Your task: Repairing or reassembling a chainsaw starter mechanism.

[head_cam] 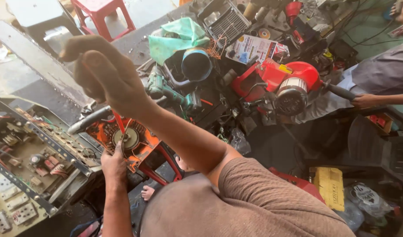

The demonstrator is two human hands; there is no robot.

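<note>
My right hand [100, 72] is raised above the workbench with its fingers closed, blurred. A thin cord [119, 123] appears to run from it down to the round metal pulley [128, 138] of an orange chainsaw body [142, 142]. My left hand [114, 164] grips the lower edge of that orange body, just below the pulley. A grey curved handle bar [89, 119] sticks out from the body to the left.
An open electrical chassis with circuit parts [30, 166] lies left. A green power drill [166, 90], green cloth [177, 37] and red blower machine [289, 83] crowd the bench. Another person's hand [363, 101] holds the blower's handle at right. A red stool [103, 13] stands behind.
</note>
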